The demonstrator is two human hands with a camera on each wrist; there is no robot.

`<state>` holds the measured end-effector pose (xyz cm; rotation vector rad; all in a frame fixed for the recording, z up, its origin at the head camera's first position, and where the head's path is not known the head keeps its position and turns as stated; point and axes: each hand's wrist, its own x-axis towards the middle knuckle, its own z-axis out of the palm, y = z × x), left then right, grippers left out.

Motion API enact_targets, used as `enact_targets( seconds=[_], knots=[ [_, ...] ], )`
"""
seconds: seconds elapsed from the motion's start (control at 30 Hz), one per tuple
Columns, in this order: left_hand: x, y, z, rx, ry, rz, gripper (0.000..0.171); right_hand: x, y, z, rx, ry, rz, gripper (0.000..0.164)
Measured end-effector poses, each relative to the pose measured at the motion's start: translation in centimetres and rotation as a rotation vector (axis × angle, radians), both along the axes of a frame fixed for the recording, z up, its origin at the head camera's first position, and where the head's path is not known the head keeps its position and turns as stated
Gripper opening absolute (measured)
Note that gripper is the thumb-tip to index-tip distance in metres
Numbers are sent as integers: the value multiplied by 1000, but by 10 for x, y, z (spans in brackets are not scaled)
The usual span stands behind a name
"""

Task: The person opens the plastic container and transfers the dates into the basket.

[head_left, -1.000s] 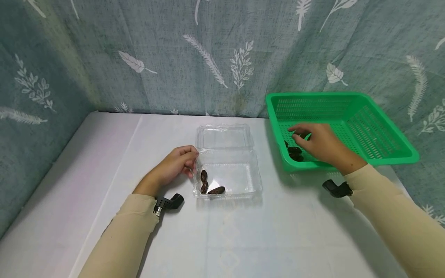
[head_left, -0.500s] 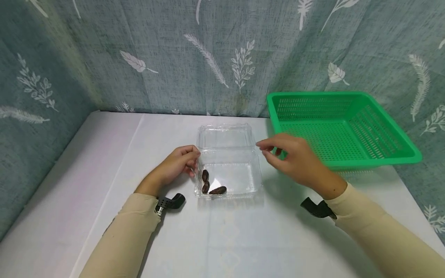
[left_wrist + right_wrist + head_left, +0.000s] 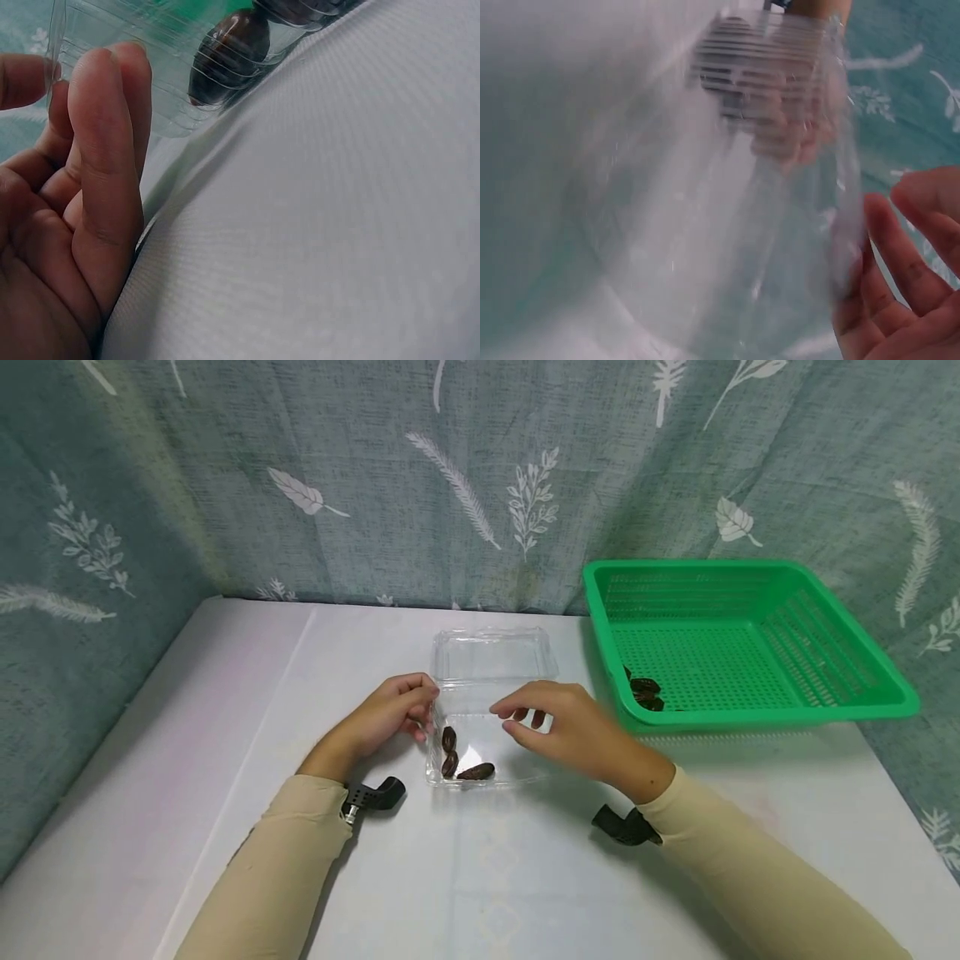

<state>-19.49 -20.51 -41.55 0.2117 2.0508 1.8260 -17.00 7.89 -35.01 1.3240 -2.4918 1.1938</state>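
Note:
A clear plastic clamshell container [image 3: 517, 693] lies with its lid folded back on the white-covered table. Three dark brown dates [image 3: 476, 772] lie inside it, along its left and front walls. My left hand [image 3: 386, 714] pinches the left rim between thumb and fingers; in the left wrist view a glossy date [image 3: 229, 56] shows through the ribbed wall. Over the container's right half hangs my right hand [image 3: 570, 727], fingers loosely bent, thumb and index tips a little apart. No date shows between them. In the right wrist view its fingers [image 3: 911, 270] overlap the blurred container edge.
A green slotted basket [image 3: 750, 717] stands at the back right, with several dark dates [image 3: 647, 692] in its near left corner. A patterned grey-green curtain [image 3: 375, 485] hangs behind the table [image 3: 495, 877] and on its left side.
My right hand has moved left from over the green basket to over the container, uncovering the dates in the basket. My left hand keeps its pinch on the rim.

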Motion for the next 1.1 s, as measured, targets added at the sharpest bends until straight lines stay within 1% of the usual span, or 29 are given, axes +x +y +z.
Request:
enact_targets(
  seconds=[0.13,0.27,0.37,0.5,0.6,0.77,0.97,1.1],
  knots=[
    [0,2,3,-8,1,1,24,-2,-11,-6,-7,-96,28,17],
    [0,2,4,-6,3,3,24,-4,-19,-13,-12,-176,32,17],
    [1,2,3,-13,-5,6,24,-5,-24,-20,9,-236,36,18],
    [2,2,2,-16,-11,9,23,-7,-29,-26,58,-298,66,20],
    [1,1,2,-9,-9,11,23,-8,-30,-29,98,-310,104,20],
    [1,2,3,0,0,7,22,-8,-29,-32,158,-315,140,21],
    [2,2,2,-10,-8,21,23,-8,-32,-34,254,-321,158,20],
    [1,2,2,-22,3,17,24,-8,-32,-34,277,-328,157,21]
  ],
)
